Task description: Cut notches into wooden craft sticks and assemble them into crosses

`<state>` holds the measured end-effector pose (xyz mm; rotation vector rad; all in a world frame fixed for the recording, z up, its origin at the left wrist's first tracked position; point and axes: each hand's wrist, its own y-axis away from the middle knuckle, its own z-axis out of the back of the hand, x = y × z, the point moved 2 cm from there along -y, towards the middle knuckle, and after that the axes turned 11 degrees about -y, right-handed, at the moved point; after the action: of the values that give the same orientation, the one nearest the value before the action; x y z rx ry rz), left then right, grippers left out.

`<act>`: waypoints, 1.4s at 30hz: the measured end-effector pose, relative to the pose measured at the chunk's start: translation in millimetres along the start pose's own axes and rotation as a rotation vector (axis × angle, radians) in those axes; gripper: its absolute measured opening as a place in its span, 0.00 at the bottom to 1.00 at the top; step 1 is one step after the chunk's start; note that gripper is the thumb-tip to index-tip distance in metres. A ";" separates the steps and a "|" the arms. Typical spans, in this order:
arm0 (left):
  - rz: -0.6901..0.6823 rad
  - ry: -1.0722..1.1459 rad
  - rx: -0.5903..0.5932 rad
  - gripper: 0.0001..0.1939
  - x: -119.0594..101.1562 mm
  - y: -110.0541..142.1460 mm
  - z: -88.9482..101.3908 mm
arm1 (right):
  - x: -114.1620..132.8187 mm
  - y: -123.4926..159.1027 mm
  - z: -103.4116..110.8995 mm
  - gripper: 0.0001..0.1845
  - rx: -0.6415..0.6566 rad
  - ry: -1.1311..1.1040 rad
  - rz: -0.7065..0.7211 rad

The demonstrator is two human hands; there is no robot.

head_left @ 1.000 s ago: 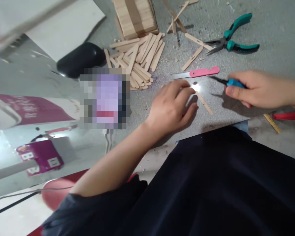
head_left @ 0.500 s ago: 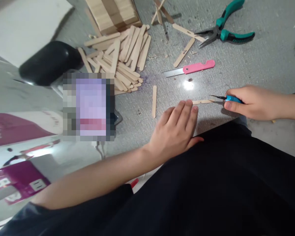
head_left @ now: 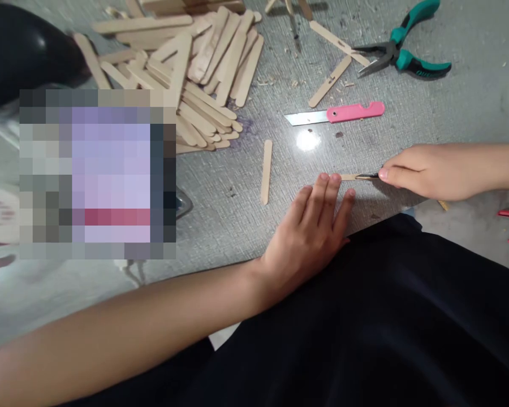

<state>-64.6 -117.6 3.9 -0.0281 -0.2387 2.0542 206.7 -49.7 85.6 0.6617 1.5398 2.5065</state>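
My left hand lies flat on the grey tabletop, fingers stretched out and pressing down one end of a short wooden stick. My right hand is closed round a small blade tool whose dark tip touches that stick; its handle is hidden in my fingers. A loose stick lies just left of my left hand.
A heap of wooden craft sticks covers the upper left. A pink utility knife lies above my hands, teal pliers at the upper right with cut sticks nearby. A black object sits far left.
The view has shifted closer. My left hand flattened onto the stick's end. My right hand slid left, bringing the blade tip onto the stick; the blue handle is now hidden.
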 end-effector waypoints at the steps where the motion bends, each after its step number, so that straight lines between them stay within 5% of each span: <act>1: 0.015 0.015 0.000 0.45 -1.0 0.5 -1.4 | 1.4 0.5 0.2 0.38 -0.005 0.006 -0.017; 42: 0.066 0.126 -0.023 0.41 -3.0 1.7 -7.0 | 10.2 5.0 -4.1 0.39 -0.052 0.016 -0.062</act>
<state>-63.8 -120.0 -3.5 -0.1818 -0.1852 2.1059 196.4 -52.0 91.5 0.5787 1.4718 2.5025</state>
